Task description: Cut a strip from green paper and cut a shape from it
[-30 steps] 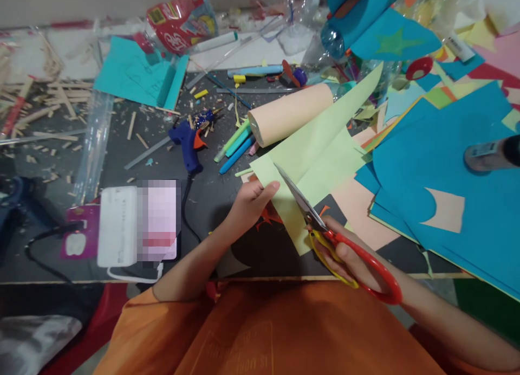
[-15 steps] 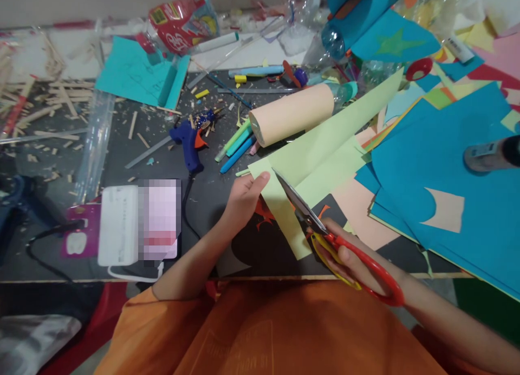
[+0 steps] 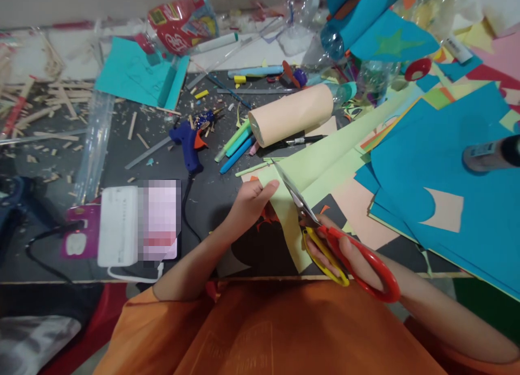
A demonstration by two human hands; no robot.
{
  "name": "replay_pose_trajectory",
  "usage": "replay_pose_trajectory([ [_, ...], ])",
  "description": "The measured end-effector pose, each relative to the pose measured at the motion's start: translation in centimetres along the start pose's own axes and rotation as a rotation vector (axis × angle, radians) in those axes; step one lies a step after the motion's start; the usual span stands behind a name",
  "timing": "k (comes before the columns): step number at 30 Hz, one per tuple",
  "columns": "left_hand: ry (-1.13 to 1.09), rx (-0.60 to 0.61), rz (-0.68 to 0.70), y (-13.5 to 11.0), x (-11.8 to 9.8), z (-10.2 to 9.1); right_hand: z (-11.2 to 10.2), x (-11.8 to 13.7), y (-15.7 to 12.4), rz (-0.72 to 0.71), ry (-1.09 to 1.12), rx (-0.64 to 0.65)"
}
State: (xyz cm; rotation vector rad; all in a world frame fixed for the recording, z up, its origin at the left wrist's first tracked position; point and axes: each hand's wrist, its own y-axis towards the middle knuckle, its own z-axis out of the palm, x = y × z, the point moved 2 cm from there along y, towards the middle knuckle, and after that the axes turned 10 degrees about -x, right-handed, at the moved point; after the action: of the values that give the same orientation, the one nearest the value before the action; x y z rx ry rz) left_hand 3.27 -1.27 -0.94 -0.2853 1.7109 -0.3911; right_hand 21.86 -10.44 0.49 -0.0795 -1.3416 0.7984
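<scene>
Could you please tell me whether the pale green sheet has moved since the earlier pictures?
Yes. Against the peach tube, which has stayed put, the pale green sheet has shifted rightward and down in the view, away from it.

The light is dim, soft and fairly even, with its source out of view. Pale glints run along the long, clear plastic strips (image 3: 94,142) at left and the steel blades of the red-and-yellow-handled scissors (image 3: 304,208). Blocky pixelation covers the pink, rectangular phone screen (image 3: 161,218) at near left. Toward the edges shapes look stretched and detail softens; the thin, pale wooden sticks (image 3: 67,99) at far left blur together.
</scene>
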Motion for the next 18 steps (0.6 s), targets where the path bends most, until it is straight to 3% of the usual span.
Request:
replay_pose_trajectory([
  [18,-0.043,0.004,-0.025,0.04,-0.02,0.17,0.56,0.08,0.65,-0.045,0.015,-0.071],
])
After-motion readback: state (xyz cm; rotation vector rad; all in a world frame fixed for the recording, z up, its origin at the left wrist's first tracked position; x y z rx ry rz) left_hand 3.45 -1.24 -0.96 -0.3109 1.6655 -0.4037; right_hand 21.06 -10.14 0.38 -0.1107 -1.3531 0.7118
